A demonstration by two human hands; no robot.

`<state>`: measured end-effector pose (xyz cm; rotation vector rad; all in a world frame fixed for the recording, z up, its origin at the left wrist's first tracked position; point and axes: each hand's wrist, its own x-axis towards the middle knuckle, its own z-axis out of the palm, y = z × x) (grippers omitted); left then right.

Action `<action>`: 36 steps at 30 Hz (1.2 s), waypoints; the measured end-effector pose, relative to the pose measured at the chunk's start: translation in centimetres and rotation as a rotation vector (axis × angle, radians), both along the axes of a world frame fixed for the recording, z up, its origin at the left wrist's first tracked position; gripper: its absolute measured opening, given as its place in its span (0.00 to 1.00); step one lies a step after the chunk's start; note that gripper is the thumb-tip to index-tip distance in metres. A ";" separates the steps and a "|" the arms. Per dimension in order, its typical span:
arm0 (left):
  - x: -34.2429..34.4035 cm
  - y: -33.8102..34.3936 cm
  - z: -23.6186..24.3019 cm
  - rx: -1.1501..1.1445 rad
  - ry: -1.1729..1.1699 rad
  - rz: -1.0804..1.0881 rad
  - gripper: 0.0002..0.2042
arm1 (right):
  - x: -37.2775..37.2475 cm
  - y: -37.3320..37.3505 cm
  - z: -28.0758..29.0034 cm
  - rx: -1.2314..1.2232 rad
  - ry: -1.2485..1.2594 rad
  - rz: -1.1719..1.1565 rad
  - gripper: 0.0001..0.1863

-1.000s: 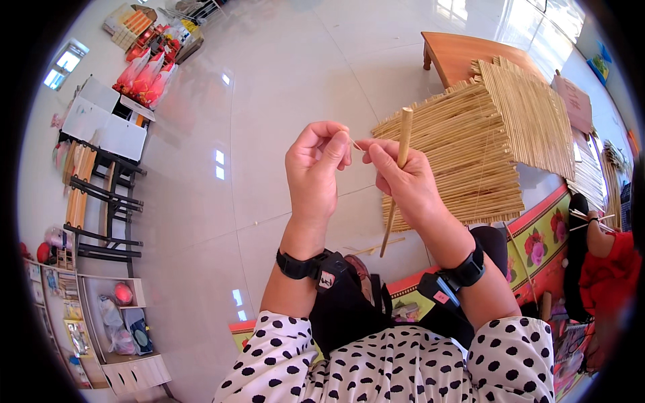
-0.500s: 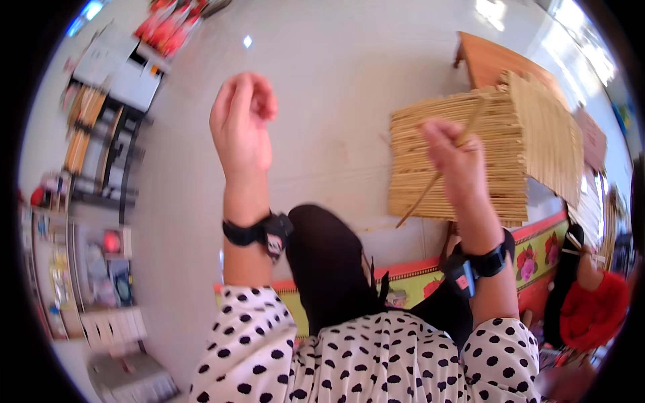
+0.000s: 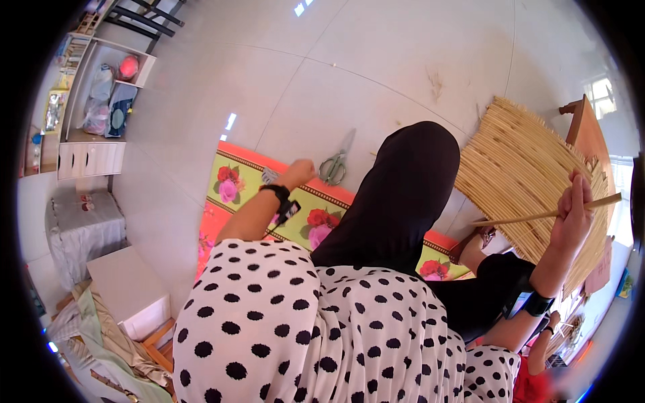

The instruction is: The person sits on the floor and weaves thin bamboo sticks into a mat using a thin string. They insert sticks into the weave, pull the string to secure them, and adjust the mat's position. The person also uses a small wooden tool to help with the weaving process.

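My right hand (image 3: 575, 205) is closed around a thin straw-coloured stick (image 3: 521, 219), whose thicker end sticks out past the fist. Behind it, a mat of similar sticks (image 3: 517, 161) laid side by side slopes down from a brown wooden bench (image 3: 591, 138). On the left, my left hand (image 3: 299, 173) is curled into a loose fist, low at the edge of a flowered mat (image 3: 312, 201); nothing shows in it. Just right of its knuckles lie scissors with green handles (image 3: 332, 169), their blades pointing away from me on the tiled floor. My dark-clad knee (image 3: 423, 161) rises between the hands.
Shelves with a drawer unit (image 3: 91, 160) line the left side. Nearer stand a covered grey box (image 3: 87, 225) and a white box (image 3: 131, 292). A person's red sleeve (image 3: 531, 383) shows at the lower right. Small straw scraps lie on the floor (image 3: 396, 87).
My view has swung left and closer in, bringing the scissors into sight. My left hand has dropped from mid-air to beside them. The stick remains in my right hand, now lying more level.
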<state>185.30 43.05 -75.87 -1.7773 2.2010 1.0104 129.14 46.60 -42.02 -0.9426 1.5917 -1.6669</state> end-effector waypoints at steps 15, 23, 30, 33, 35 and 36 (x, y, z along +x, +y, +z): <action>-8.1 1.1 -2.5 -0.048 -0.153 0.324 0.18 | 3.7 -0.2 -0.9 0.124 0.027 -0.040 0.04; -6.6 -2.2 -3.1 0.386 0.153 0.364 0.13 | 4.6 -0.4 0.4 0.077 -0.111 0.033 0.04; -9.4 -5.5 5.7 0.690 0.828 0.831 0.11 | 4.8 -0.5 1.3 0.050 -0.168 0.068 0.05; -12.5 -7.8 12.4 0.533 0.938 0.729 0.11 | 4.8 -0.1 1.9 0.014 -0.165 0.074 0.04; -13.8 -9.0 16.0 0.475 1.069 0.645 0.12 | 4.5 0.3 1.8 -0.008 -0.181 0.069 0.04; -14.1 -9.6 17.3 0.468 1.142 0.575 0.12 | 4.5 0.5 1.8 -0.010 -0.176 0.072 0.04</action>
